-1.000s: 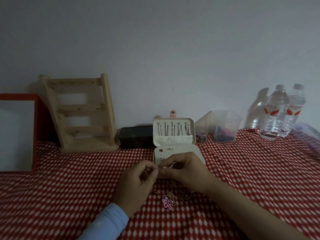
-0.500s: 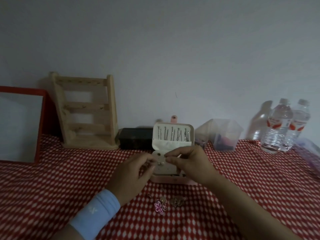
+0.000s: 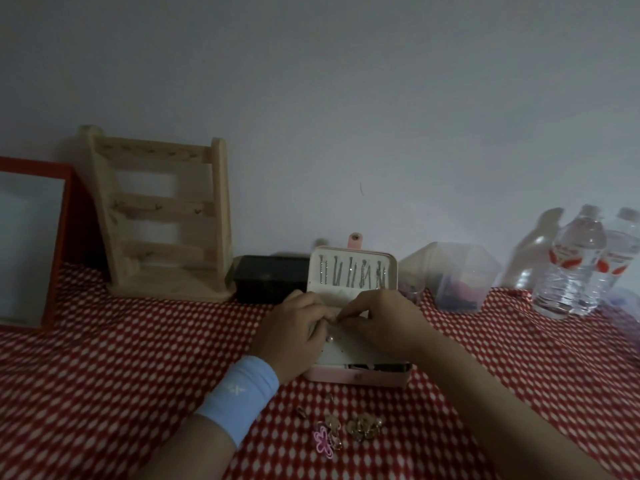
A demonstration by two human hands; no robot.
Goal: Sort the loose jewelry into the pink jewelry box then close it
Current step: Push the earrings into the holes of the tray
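Observation:
The pink jewelry box [image 3: 360, 377] stands open on the checked cloth, its cream lid [image 3: 353, 268] upright with several thin chains hanging in it. My left hand [image 3: 294, 337] and my right hand [image 3: 381, 323] meet over the cream earring panel [image 3: 337, 353], fingertips pinched together on a small earring that is mostly hidden. A pearl stud [image 3: 330, 338] sits in the panel just below the fingertips. Loose jewelry lies in front of the box: a pink flower piece [image 3: 322, 441] and a cluster of gold pieces [image 3: 363, 426].
A wooden ladder-shaped stand [image 3: 162, 216] and a red-framed board [image 3: 31, 244] stand at the back left. Behind the pink box are a black box [image 3: 270, 278], a clear plastic container [image 3: 457, 278] and two water bottles [image 3: 581, 268].
Both hands have moved forward from the loose pile onto the box's earring panel, still pinching the small earring. The view has tilted, so the box's pink front now shows.

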